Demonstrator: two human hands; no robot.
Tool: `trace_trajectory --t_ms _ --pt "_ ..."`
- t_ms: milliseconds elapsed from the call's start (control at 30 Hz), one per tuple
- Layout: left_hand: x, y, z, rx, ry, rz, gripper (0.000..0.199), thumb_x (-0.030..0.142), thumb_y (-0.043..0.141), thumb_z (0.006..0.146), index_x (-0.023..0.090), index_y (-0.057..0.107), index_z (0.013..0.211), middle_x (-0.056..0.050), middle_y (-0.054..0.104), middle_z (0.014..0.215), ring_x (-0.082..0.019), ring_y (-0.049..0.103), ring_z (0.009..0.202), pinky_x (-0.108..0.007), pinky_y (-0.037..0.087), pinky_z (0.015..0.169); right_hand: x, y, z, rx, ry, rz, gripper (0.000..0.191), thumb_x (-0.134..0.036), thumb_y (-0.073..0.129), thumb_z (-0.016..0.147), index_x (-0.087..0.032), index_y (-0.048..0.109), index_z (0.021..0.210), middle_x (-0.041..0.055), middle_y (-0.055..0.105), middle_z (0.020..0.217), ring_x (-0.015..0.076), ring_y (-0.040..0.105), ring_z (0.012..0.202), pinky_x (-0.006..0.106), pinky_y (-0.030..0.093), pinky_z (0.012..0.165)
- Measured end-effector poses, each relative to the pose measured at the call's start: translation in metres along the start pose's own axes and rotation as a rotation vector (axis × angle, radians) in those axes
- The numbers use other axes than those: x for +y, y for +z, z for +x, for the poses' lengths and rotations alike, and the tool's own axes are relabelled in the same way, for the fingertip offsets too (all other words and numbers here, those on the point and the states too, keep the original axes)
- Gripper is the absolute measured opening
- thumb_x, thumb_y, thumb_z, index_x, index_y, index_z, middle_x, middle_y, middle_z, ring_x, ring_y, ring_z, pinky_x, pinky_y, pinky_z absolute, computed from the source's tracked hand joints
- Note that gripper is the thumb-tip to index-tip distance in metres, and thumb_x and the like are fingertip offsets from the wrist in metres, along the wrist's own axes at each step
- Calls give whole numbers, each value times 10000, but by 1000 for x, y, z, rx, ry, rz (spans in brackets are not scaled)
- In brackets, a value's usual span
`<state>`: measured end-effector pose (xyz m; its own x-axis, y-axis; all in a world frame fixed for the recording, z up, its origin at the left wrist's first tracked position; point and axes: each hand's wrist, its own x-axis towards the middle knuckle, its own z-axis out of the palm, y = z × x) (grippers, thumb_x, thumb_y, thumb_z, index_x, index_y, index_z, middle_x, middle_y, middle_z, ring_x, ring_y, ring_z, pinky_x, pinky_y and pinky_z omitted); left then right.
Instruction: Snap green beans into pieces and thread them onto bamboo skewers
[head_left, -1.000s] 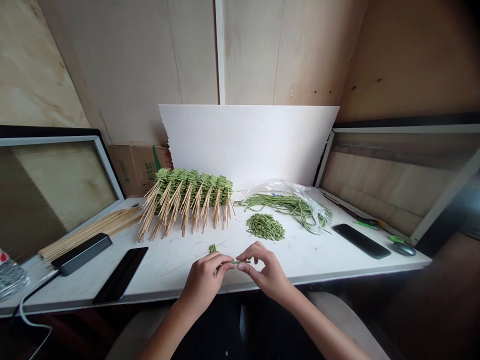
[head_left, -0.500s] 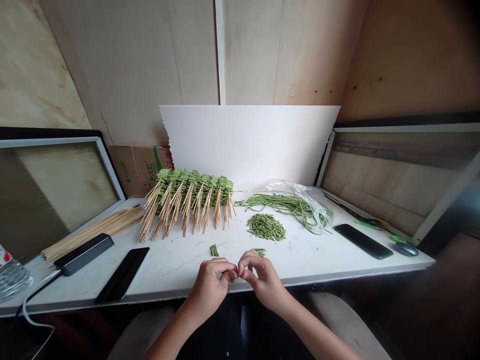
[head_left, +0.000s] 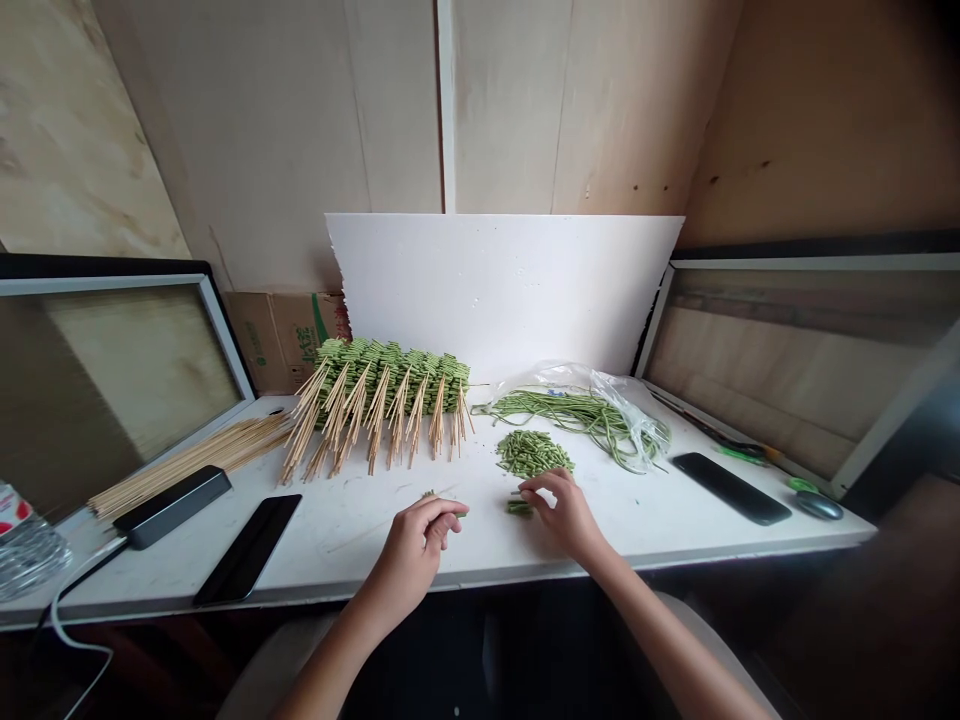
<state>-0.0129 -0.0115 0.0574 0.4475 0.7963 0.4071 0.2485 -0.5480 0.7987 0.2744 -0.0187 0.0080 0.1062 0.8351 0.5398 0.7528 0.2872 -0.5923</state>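
My left hand is closed near the front edge of the table, and the end of a green bean piece sticks out from its fingertips. Part of a small bean bundle shows behind that hand, mostly hidden. To the right, my right hand pinches a short green bean piece just above a small row of cut bean pieces. A heap of cut bean pieces lies right behind the right hand.
A stack of skewered beans stands at the back left, sticks pointing forward. Bare skewers, a black box and a phone lie left. Long beans in a plastic bag and another phone lie right.
My hands were together at the front edge and have moved apart. The right hand went right and forward to the small row of bean pieces; the left moved slightly left.
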Motion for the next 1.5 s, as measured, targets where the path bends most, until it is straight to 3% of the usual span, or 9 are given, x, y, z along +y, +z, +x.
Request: trace_trajectory --t_ms 300,400,533,667,833,967,1200,1367,1500 --pt "-5 3 0 -23 -76 -56 251 324 591 980 182 751 1110 -67 770 868 -158 657 633 -305 580 677 -3 7 -3 -23 -66 2 304 -435 585 983 -245 822 951 117 753 963 324 612 1000 492 506 888" --pt "-6 5 -1 -20 -77 -67 220 264 637 945 187 738 1124 -58 786 881 -160 695 629 -319 596 722 -26 2 -5 -37 -51 120 335 -465 543 1010 -253 801 1039 111 750 991 314 622 1022 482 507 898" --pt "-2 8 -4 -48 -6 -64 296 218 652 937 217 694 1231 -35 795 886 -162 730 667 -303 601 745 -73 1 -15 -210 -57 356 304 -479 632 976 -276 758 1164 85 760 985 259 651 950 364 517 755" --pt "3 9 -8 -81 68 -49 376 207 652 950 232 640 1325 -13 786 859 -161 738 718 -285 595 756 -98 3 -24 -157 -121 394 180 -425 683 957 -271 776 963 55 744 867 227 630 847 339 477 700" --pt "3 7 -7 -9 119 71 172 232 644 971 199 741 1109 -26 759 799 -155 699 649 -261 561 682 -95 2 -21 12 -141 349 166 -378 643 985 -258 743 930 58 724 827 235 599 810 368 464 705" --pt "3 7 -7 26 223 171 134 228 630 985 193 757 1014 -46 749 830 -158 671 672 -253 514 668 -98 -1 -22 -24 -233 327 101 -339 670 971 -270 735 1003 60 717 863 250 603 855 413 481 799" --pt "10 12 -9 -26 216 141 188 190 577 996 181 744 908 -18 660 725 -134 592 636 -231 456 636 -107 3 -28 -52 -295 316 92 -238 607 994 -250 679 938 60 672 869 242 549 865 398 451 789" --pt "14 17 -10 -50 155 -54 272 41 535 873 163 700 694 -16 629 654 -132 603 610 -219 471 605 -112 9 -36 -66 -222 434 222 -257 540 1019 -237 634 818 43 630 795 231 535 850 382 420 794" --pt "14 20 -12 -95 32 -285 235 112 570 884 149 714 702 -30 655 642 -142 626 577 -236 521 589 -118 9 -37 -123 -114 609 285 -417 610 993 -236 656 778 30 620 753 224 556 826 381 436 818"
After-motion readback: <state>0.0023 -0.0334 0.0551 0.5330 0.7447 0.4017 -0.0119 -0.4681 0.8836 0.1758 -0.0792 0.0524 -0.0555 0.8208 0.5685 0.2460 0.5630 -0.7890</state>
